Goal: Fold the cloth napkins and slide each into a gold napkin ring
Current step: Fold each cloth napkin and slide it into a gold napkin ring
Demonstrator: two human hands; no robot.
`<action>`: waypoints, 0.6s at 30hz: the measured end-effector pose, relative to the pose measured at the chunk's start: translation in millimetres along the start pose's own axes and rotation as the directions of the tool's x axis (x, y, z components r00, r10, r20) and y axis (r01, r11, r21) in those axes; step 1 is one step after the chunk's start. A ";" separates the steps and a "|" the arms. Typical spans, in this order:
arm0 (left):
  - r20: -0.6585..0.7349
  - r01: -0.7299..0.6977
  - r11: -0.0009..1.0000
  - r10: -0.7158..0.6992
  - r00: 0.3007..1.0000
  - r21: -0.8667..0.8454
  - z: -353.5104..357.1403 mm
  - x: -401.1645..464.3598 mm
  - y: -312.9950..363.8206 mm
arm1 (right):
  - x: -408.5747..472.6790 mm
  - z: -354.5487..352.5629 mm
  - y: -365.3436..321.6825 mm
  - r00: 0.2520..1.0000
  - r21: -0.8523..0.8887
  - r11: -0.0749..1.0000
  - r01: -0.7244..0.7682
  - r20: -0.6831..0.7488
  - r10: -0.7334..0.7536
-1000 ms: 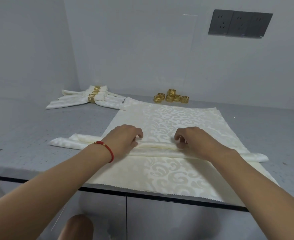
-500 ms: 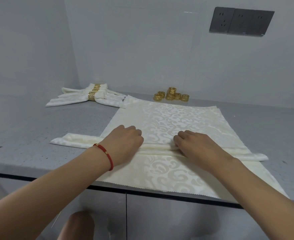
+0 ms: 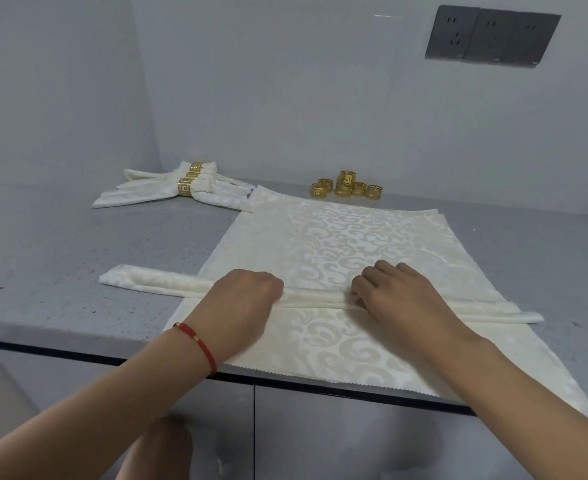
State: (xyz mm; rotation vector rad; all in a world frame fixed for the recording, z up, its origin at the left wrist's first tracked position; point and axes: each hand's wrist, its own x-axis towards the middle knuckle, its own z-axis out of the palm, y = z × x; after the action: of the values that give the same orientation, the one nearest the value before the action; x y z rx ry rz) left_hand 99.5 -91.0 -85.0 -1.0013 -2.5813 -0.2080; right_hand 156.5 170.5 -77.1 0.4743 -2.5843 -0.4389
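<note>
On the grey countertop (image 3: 60, 258), centre frame: one narrow folded napkin strip (image 3: 154, 282) running left to right across a stack of flat damask napkins (image 3: 337, 237); stack count can't be read, but at least two layered edges show at its far right corner. Left hand (image 3: 240, 299) and right hand (image 3: 396, 292) both press down on the strip's middle, fingers curled onto the fold, pinching the cloth, thumbs hidden so exact clamp can't be confirmed. Red cord bracelet (image 3: 199, 344) on the left wrist. Upper centre, by the back wall: loose gold napkin rings (image 3: 348, 185), six counted, one stacked on top of the others. Upper left of centre: finished napkins (image 3: 167, 192) in a pile, three gold rings visible on them, so three done. Versus half a second back: the strip looks flatter and tighter, the left hand's fingers have tucked further under into a fist, and the right hand has crept slightly up over the fold; rings and finished pile unchanged. Surroundings: dark wall socket panel (image 3: 491, 36) at upper right, cabinet fronts (image 3: 320, 438) below the counter edge, near hem of the flat napkins overhanging that edge. Both forearms cover parts of the strip and the near cloth.
</note>
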 end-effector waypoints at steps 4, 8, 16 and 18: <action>0.008 0.075 0.990 -0.074 0.997 -0.121 -5.5 -13.6 12.3 | -9.8 -9.5 -8.9 0.990 -0.082 0.989 0.120 -0.067 -0.126; -0.095 0.054 0.978 -0.074 0.993 -0.202 1.3 -24.4 16.7 | -17.9 -15.4 -6.0 0.988 -0.018 0.989 0.150 0.044 -0.149; -0.185 0.060 0.963 -0.111 0.976 -0.261 14.7 -24.3 18.1 | 52.1 -31.1 -9.5 0.980 0.346 0.929 -0.128 0.189 0.064; -0.177 0.084 0.967 -0.129 0.976 -0.241 12.3 -22.2 16.9 | 70.7 -12.5 -27.2 0.959 0.490 0.847 -0.206 0.273 0.075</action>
State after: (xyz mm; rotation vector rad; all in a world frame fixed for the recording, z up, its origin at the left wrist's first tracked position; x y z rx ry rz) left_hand 122.6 -89.1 -104.9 -0.8700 -2.4751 -0.6168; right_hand 111.0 115.2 -49.4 0.4170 -2.9478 0.2847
